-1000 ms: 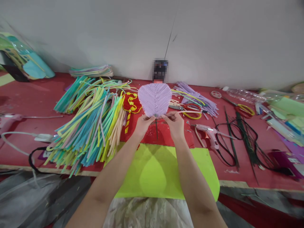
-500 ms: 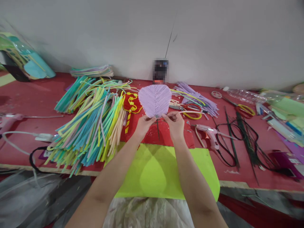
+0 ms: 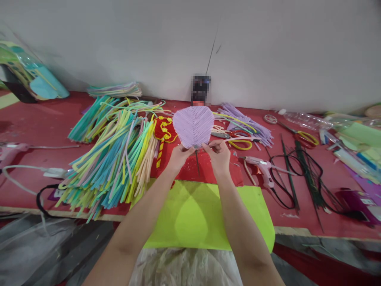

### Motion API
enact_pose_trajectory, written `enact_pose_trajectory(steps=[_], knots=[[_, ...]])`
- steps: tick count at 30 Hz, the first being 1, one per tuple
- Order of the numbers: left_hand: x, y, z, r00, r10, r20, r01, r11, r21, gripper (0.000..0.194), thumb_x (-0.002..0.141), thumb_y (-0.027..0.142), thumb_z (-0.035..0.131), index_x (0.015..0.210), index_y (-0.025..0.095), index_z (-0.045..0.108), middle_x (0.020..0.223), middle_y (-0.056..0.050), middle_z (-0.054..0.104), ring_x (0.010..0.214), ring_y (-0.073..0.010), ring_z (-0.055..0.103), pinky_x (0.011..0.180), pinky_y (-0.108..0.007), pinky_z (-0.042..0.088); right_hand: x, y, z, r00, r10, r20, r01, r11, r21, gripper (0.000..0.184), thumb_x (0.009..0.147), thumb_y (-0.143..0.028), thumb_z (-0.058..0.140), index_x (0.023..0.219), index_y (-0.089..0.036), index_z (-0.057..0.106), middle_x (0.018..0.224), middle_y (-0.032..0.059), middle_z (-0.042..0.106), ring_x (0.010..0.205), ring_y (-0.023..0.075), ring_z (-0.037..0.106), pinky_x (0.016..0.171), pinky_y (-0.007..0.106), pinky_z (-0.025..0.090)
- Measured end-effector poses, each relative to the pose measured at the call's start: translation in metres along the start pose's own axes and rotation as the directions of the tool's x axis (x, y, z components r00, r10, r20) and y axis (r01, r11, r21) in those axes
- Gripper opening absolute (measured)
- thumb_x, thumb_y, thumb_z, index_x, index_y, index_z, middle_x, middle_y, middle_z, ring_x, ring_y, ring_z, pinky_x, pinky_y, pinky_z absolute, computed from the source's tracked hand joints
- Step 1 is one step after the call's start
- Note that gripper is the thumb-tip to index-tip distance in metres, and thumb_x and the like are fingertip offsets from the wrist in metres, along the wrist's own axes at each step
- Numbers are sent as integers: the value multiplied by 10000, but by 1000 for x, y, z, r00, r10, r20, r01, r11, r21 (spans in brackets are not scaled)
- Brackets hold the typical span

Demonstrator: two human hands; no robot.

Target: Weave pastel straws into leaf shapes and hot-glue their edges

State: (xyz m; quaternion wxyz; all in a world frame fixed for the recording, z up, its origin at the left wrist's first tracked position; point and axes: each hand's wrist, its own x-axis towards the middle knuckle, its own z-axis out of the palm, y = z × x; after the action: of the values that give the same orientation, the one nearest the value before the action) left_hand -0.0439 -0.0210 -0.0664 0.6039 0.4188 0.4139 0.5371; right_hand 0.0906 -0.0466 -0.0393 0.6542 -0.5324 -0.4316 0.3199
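Observation:
Between my hands stands a lilac leaf shape [image 3: 193, 126] made of fuzzy pipe cleaners laid in slanting rows, with a thin dark stem [image 3: 197, 162] pointing down from its base. My left hand [image 3: 180, 155] is closed on the lower left edge of the leaf. At the lower right, my right hand [image 3: 218, 153] pinches a pale pipe cleaner [image 3: 239, 138] against the leaf's base; its loose end sticks out to the right. The fingertips partly cover the spot where the strip meets the leaf.
A big heap of coloured pipe cleaners [image 3: 110, 155] lies left, a lilac bundle [image 3: 250, 121] behind right. A pink glue gun [image 3: 262, 167], scissors [image 3: 308, 138], green wires [image 3: 306, 174] and red-handled pliers [image 3: 238, 137] are on the right. A yellow-green sheet [image 3: 193, 218] covers the near edge.
Almost nothing differs; the leaf and both hands appear very slightly further left, with the same grip.

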Motion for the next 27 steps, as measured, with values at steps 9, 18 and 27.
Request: enact_pose_trajectory(steps=[9,18,27], knots=[[0,2,2,1000,-14,12,14,999,31,499,505,440,839,869,114,740,904,-92,745,880,-239,672,909,-386,476,0,1,0,1000,4,-4,-4,1000,-9,272,616,-321,764,704,-200,537,669,-48,577,643,107,556,653,256,459],[-1,7,3,999,-49,3,48,998,48,510,464,424,857,847,109,738,847,-72,742,798,-204,663,806,-331,509,1,0,-2,999,-21,50,23,998,-58,264,633,-334,762,724,-201,553,684,-36,598,647,115,580,640,261,504],[2,3,2,998,-65,-14,66,994,83,462,431,413,863,750,105,733,760,-60,727,723,-188,653,762,-335,531,9,-4,-17,998,-39,39,41,998,-42,530,799,-456,599,1262,-217,503,774,11,652,640,151,622,590,309,571]])
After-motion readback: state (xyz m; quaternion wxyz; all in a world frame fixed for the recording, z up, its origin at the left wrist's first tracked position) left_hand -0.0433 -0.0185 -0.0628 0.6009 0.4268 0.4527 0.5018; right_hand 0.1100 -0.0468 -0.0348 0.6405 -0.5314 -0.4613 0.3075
